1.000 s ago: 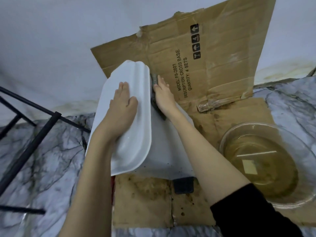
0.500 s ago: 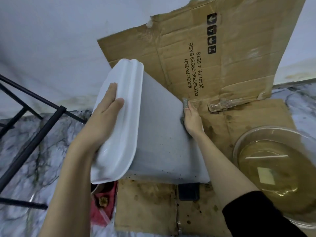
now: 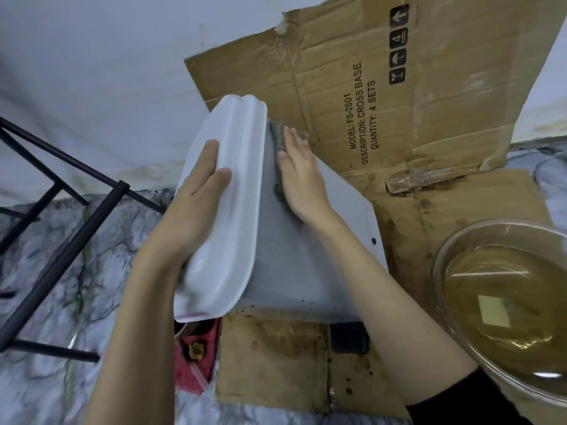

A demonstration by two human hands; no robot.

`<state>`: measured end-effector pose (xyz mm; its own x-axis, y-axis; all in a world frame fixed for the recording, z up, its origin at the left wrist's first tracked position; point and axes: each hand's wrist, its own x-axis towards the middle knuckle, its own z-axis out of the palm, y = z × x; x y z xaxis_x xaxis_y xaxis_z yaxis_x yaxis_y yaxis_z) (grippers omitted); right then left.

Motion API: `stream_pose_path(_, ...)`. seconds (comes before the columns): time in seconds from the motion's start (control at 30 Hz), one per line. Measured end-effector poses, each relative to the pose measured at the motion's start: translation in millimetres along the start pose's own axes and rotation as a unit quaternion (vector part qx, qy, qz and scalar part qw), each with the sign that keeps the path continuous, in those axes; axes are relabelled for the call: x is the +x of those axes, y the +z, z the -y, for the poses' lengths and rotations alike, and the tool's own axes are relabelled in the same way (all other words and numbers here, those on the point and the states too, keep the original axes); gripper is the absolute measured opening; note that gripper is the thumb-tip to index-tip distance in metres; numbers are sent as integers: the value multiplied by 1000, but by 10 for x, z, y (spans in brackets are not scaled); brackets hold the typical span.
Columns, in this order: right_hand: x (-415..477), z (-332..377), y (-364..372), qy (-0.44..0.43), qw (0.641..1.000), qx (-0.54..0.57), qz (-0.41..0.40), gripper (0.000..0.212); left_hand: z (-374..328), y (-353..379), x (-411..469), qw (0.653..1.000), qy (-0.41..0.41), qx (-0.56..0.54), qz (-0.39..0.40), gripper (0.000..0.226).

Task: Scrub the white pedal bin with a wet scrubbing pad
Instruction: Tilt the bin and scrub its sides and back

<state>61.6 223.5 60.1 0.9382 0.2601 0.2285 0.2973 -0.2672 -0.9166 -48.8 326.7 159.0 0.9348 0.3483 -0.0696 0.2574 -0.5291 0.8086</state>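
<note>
The white pedal bin [image 3: 310,265] is tipped over to the left on stained cardboard, its lid [image 3: 236,191] facing left and its black pedal [image 3: 349,338] at the near edge. My left hand [image 3: 196,197] lies flat on the lid and steadies it. My right hand [image 3: 299,176] presses a dark grey-green scrubbing pad [image 3: 277,133] against the bin's side wall, high up near the lid's rim. Most of the pad is hidden under my fingers.
A clear bowl [image 3: 441,259] of brownish water with a yellowish pad sunk in it stands at the right. Flattened cardboard [image 3: 399,102] leans on the wall behind. Black metal legs [image 3: 70,228] cross the marble floor at left. A red bag [image 3: 196,363] lies under the lid.
My right hand has slid the pad from the bin's far right edge up and left to the lid's rim. The bin stays tilted, held by the left hand.
</note>
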Motion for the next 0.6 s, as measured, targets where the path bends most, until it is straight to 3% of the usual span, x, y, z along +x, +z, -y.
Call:
stream_pose_path(0.13,-23,-193,1,8,1000,1,-6,46,50,-41,22,1000,-4,-5,-4,50)
stream_pose_path(0.27,-111,-835,-204,159,986,-25,-35,47,125,-92,45,1000,-4,-14,-3,49)
stream_pose_path(0.43,-374,-1386,-494,344,938,-31,-37,48,174,-107,57,999,-10,-37,-17,49)
stream_pose_path(0.53,-386,-1241,-454,353,934,-16,-49,47,171,-109,45,999,-12,-33,-17,49)
stream_pose_path(0.6,-385,-995,-379,304,952,-28,-36,47,147,-104,29,999,-12,-28,-21,49)
